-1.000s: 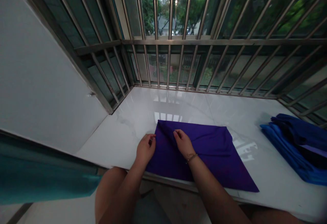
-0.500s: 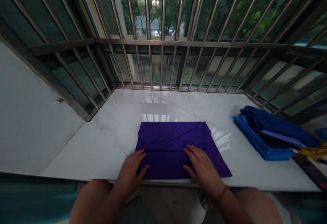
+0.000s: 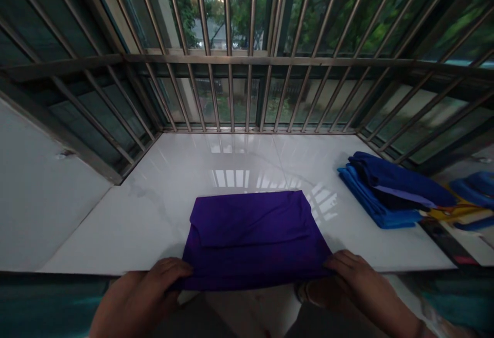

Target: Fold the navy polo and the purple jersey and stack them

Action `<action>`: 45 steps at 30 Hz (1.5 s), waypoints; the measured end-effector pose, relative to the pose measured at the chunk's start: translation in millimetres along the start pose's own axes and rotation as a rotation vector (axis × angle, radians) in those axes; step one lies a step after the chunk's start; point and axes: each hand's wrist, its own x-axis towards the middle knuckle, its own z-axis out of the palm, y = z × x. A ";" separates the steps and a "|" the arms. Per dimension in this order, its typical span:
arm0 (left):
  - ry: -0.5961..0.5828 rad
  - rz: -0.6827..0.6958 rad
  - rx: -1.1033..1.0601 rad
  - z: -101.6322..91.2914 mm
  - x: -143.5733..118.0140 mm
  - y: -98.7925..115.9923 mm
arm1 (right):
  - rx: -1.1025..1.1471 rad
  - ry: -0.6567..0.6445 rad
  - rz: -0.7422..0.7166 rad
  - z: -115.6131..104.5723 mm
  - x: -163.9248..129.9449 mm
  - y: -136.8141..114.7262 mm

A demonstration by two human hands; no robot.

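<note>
A folded purple cloth (image 3: 250, 230), probably a garment, lies on the white sill at its front edge, with its near edge lifted slightly over the rim. My left hand (image 3: 154, 281) pinches the near left corner. At the near right corner, my right hand (image 3: 355, 271) grips the cloth between thumb and fingers. A fold line with a few creases runs across its middle. Parts of both thumbs are hidden under the fabric.
Folded blue cloths (image 3: 386, 189) are stacked at the right of the white sill (image 3: 154, 225). Beside them lie yellow and blue items (image 3: 463, 209) and a dark flat object (image 3: 443, 245). Metal window bars (image 3: 231, 96) close off the back; a white wall (image 3: 38, 189) stands left.
Both hands have moved from lying flat on the cloth outward to its near corners and taken hold. The near edge has come up and toward me. The view has shifted slightly right.
</note>
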 end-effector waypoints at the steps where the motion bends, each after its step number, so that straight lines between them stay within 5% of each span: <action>1: -0.054 -0.022 -0.058 -6.4 11.4 3.3 | 0.086 0.002 0.025 -8.7 6.1 -0.1; 4: -0.188 -0.048 -0.279 -19.3 59.0 12.5 | 0.380 0.013 0.119 -29.9 43.4 2.1; 7: -0.116 -0.085 -0.407 -20.9 118.0 16.7 | 0.559 0.080 0.227 -40.1 105.4 3.3; 12: 0.100 -0.203 -0.103 -1.9 186.5 13.9 | 0.231 0.259 0.521 -34.4 188.5 -10.6; 15: 0.254 -0.176 -0.041 13.8 188.4 9.5 | 0.058 0.228 0.639 -17.0 191.5 -26.8; 18: 0.372 0.032 -0.046 27.8 174.0 6.2 | -0.088 0.149 0.718 3.9 175.6 -41.0; 22: 0.241 0.400 -0.043 41.1 162.1 5.8 | -0.071 0.057 0.704 13.6 166.0 -44.8; 27: 0.210 0.463 -0.039 51.8 161.8 9.6 | 0.014 0.008 0.731 -21.3 177.1 -13.7; 32: 0.130 0.498 -0.052 68.9 154.4 23.5 | -0.055 0.141 0.792 -78.7 196.5 -3.0; 35: 0.136 0.468 -0.057 78.7 151.8 30.3 | -0.088 0.221 0.722 -96.4 214.7 -42.7; 38: 0.124 0.437 -0.059 81.7 153.1 32.4 | -0.129 0.252 0.496 -88.0 236.2 -116.2; 42: 0.105 0.409 -0.065 80.9 156.9 30.1 | -0.123 0.125 0.230 -37.8 257.5 -225.8; 45: 0.088 0.408 -0.049 83.3 158.2 25.7 | -0.088 -0.044 0.107 10.5 258.3 -281.8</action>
